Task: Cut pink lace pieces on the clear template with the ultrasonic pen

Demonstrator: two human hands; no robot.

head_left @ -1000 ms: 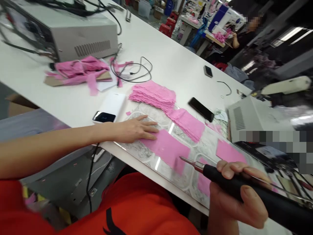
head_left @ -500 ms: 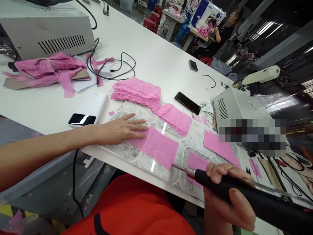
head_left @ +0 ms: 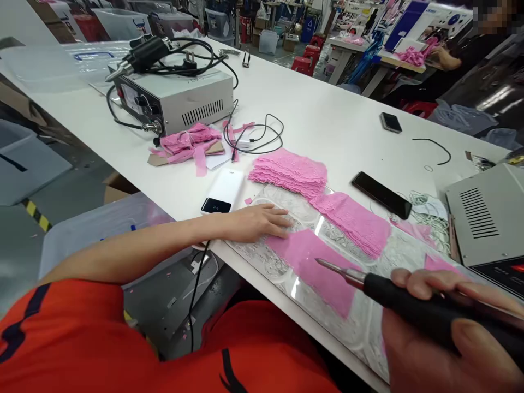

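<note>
My left hand [head_left: 257, 222] lies flat with its fingers spread, the fingertips on the left end of a pink fabric piece [head_left: 315, 270]. That piece rests on a clear patterned plastic sheet [head_left: 282, 194]. In my right hand [head_left: 446, 327] is a pen-like tool [head_left: 409, 292] with a black handle and a pointed metal tip. Its tip shows over the middle of the fabric piece; whether it touches I cannot tell. Behind lie a stack of pink lace pieces [head_left: 290, 172] and a second pink lace stack [head_left: 354, 221], side by side.
A grey control box [head_left: 196, 98] with a corded black tool on top stands at the far left; another grey box [head_left: 487, 213] is at the right. A black phone [head_left: 380, 195], a white power bank [head_left: 224, 188] and a cable [head_left: 266, 147] lie on the table. Someone sits at a sewing machine [head_left: 429, 27].
The view has swung left, bringing in more of the left control box. My tool tip has moved from the fabric's right edge to over its middle. My left hand still rests at the fabric's left end.
</note>
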